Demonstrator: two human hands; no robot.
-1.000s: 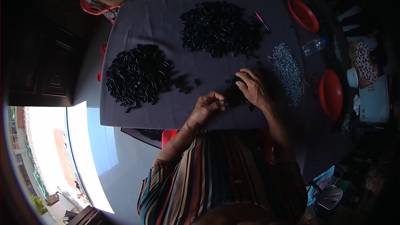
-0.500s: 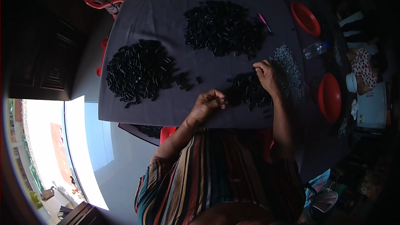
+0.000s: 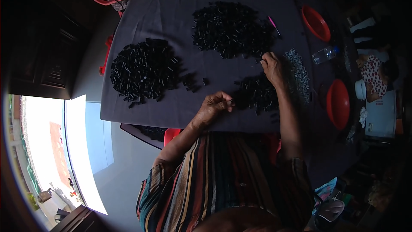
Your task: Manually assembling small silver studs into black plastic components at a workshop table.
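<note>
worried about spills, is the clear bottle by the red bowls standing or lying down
Lying down: the clear bottle rests on its side on the table, between two red bowls.

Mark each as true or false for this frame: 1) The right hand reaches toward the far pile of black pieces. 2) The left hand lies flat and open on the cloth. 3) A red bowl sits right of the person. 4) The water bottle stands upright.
1) True: the right hand is at the near edge of the far pile of black pieces.
2) False: the left hand is curled, fingertips pinched together.
3) True: the red bowl is there.
4) False: the water bottle lies on its side.
</note>
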